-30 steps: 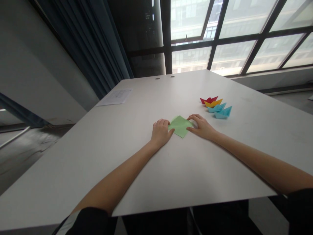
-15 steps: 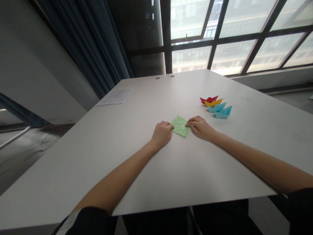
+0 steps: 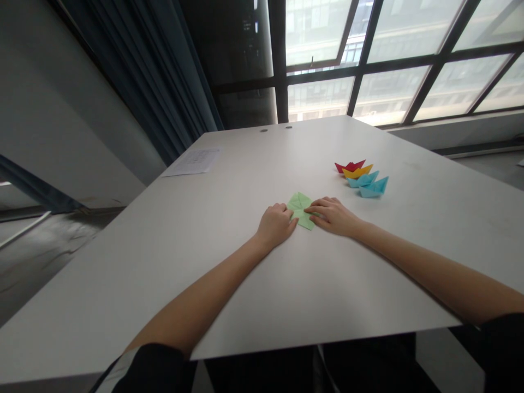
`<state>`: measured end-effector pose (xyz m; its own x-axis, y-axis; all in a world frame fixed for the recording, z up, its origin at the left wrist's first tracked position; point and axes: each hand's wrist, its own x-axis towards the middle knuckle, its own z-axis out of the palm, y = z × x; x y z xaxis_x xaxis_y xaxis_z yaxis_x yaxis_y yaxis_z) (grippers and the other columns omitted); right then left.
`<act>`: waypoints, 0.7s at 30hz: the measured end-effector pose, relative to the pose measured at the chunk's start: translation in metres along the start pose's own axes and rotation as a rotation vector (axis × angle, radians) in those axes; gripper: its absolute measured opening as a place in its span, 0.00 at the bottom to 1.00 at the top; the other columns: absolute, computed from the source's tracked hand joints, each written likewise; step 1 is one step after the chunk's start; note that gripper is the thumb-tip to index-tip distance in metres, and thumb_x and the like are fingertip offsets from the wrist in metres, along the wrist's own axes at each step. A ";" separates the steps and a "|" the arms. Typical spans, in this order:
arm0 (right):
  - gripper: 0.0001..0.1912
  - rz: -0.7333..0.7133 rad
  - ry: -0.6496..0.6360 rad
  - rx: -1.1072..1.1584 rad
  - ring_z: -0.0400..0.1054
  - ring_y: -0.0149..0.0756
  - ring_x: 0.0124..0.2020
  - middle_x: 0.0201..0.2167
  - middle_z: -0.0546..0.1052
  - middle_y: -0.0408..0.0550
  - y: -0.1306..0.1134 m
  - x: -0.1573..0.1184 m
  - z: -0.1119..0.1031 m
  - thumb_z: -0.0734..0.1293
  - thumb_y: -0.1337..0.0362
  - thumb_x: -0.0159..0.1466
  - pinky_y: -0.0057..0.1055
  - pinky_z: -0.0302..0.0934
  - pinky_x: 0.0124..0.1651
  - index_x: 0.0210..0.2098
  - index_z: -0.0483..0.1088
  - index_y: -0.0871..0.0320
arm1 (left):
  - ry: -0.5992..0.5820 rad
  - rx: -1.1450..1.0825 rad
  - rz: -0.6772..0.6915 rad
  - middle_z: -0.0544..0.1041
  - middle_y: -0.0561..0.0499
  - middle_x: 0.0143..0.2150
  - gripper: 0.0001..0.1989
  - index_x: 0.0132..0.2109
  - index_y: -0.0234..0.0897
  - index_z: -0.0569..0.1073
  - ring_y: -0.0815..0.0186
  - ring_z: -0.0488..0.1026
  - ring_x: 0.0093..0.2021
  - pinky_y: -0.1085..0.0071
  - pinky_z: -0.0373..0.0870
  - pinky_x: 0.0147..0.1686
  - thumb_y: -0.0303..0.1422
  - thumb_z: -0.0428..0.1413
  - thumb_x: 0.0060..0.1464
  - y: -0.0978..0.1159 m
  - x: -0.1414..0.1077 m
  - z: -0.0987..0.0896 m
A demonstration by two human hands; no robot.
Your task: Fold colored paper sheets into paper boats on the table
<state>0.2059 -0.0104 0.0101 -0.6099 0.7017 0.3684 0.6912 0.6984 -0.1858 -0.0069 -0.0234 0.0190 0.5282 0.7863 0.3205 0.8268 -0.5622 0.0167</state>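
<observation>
Paper (image 3: 299, 202), light green and folded, lies on the white surface (image 3: 311, 284) between the two hands, nearer than the row of boats. Crease lines cross its exposed face; one corner points away from the person, and a lower edge shows on the near side.

Left hand (image 3: 277, 225): closed on the left edge of the sheet, fingers curled over the margin, thumb extended along the near side. Right hand (image 3: 332, 216): holding the right portion, fingertips placed on top near the middle, thumb below them; this hand covers the right corner.

Four folded boats stand beyond the right hand, arranged in a close diagonal row. Order, far to near: red boat (image 3: 349, 167), yellow boat (image 3: 357, 173), first blue boat (image 3: 363, 180), second blue boat (image 3: 374, 189).

Printed sheet (image 3: 192, 162): flat at the left edge of the surface, text illegible. Curtain (image 3: 164, 82): dark blue, far left. Window (image 3: 319, 98): dark-framed, beyond the far edge.
</observation>
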 end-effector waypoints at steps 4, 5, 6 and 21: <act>0.16 0.004 -0.016 0.004 0.64 0.42 0.43 0.41 0.73 0.52 0.000 0.000 -0.001 0.58 0.58 0.62 0.40 0.54 0.46 0.46 0.71 0.53 | -0.024 0.087 -0.032 0.71 0.43 0.33 0.17 0.34 0.33 0.74 0.59 0.68 0.38 0.63 0.62 0.38 0.38 0.45 0.57 0.002 -0.001 -0.003; 0.17 0.000 -0.021 0.008 0.64 0.42 0.43 0.41 0.73 0.52 0.000 -0.001 -0.002 0.58 0.58 0.62 0.40 0.54 0.47 0.46 0.70 0.53 | -0.026 0.098 -0.039 0.71 0.42 0.33 0.17 0.33 0.32 0.74 0.59 0.68 0.38 0.63 0.62 0.38 0.38 0.44 0.58 0.003 -0.001 -0.004; 0.17 -0.005 -0.029 0.010 0.64 0.42 0.43 0.42 0.73 0.52 0.000 -0.001 -0.002 0.58 0.57 0.62 0.40 0.54 0.47 0.47 0.70 0.53 | -0.026 0.105 -0.045 0.71 0.42 0.33 0.18 0.33 0.32 0.74 0.59 0.68 0.38 0.63 0.62 0.38 0.38 0.44 0.58 0.003 -0.001 -0.004; 0.19 -0.020 -0.050 0.008 0.63 0.43 0.44 0.43 0.71 0.52 0.004 -0.002 0.001 0.56 0.56 0.63 0.42 0.54 0.48 0.51 0.67 0.51 | 0.044 -0.024 -0.206 0.70 0.45 0.44 0.16 0.44 0.37 0.71 0.59 0.64 0.45 0.62 0.62 0.44 0.41 0.50 0.54 -0.013 0.001 0.007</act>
<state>0.2099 -0.0089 0.0076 -0.6423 0.6938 0.3258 0.6757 0.7132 -0.1867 -0.0163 -0.0136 0.0127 0.3391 0.8736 0.3491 0.9113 -0.3972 0.1086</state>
